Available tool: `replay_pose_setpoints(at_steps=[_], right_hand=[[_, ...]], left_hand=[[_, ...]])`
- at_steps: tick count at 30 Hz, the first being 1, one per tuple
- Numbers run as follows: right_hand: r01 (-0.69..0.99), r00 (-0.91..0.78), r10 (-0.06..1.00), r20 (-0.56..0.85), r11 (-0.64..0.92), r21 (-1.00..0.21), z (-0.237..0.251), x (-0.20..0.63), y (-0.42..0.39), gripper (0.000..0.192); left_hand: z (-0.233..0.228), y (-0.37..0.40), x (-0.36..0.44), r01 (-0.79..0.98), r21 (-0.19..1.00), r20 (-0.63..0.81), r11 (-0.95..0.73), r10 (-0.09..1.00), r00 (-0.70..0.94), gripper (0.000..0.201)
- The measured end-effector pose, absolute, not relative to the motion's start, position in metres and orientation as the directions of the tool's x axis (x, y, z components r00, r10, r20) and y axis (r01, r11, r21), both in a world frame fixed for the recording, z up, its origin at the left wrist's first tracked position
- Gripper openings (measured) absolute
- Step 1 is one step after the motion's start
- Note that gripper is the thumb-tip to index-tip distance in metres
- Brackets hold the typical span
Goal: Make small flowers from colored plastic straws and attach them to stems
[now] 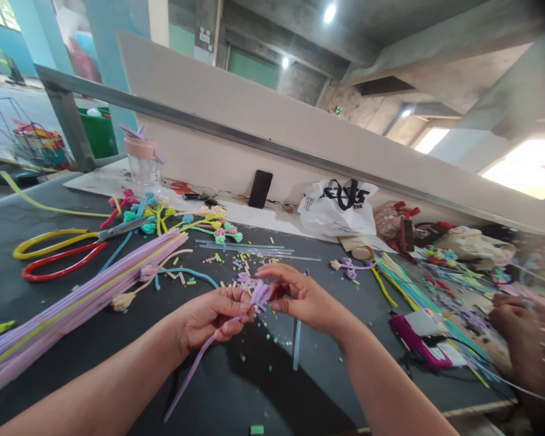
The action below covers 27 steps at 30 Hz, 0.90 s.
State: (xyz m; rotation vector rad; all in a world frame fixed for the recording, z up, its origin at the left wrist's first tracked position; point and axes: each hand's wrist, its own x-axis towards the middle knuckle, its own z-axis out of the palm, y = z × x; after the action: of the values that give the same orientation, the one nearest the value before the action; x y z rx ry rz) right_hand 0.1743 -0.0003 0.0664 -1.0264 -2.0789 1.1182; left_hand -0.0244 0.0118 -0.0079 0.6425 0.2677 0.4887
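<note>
My left hand (224, 312) pinches a light purple chenille stem (195, 369) whose top is bent into a cluster of loops (260, 294). The stem's tail hangs down toward the table's near side. My right hand (300, 297) is at the right of the loops, its thumb and index finger apart and fingertips close to them; whether they touch is unclear. A thin translucent stick (297, 348) shows below my right palm, its upper part hidden by the hand. Small cut chenille bits (240, 263) lie scattered behind and below the hands.
Left: a bundle of purple, pink and yellow stems (95, 297), scissors (68, 254) with yellow and red handles, and finished chenille pieces (163, 215). Behind: clear sticks (254, 248), a phone (260, 189), a white bag (340, 206). Right: a magenta device (418, 342) and another person's hand (513, 321).
</note>
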Motion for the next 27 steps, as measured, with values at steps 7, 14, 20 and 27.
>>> replay_pose_setpoints(at_steps=[7,14,20,27], right_hand=[[0.270,-0.620,0.776,0.115,0.348,-0.898,0.063,0.173,0.008,0.031],[0.383,-0.617,0.770,0.160,0.472,-0.794,0.075,0.163,0.007,0.011],[0.403,-0.601,0.788,0.137,0.446,-0.799,0.078,0.161,0.006,0.012],[0.331,-0.596,0.796,0.103,0.360,-0.872,0.068,0.169,0.006,0.029]], left_hand=[[-0.007,0.009,-0.023,-0.329,0.642,-0.099,0.692,0.501,0.860,0.010],[-0.007,0.009,-0.021,-0.325,0.646,-0.101,0.691,0.499,0.860,0.009],[-0.007,0.009,-0.021,-0.319,0.653,-0.115,0.687,0.505,0.855,0.009],[-0.007,0.009,-0.020,-0.329,0.644,-0.106,0.691,0.506,0.856,0.010]])
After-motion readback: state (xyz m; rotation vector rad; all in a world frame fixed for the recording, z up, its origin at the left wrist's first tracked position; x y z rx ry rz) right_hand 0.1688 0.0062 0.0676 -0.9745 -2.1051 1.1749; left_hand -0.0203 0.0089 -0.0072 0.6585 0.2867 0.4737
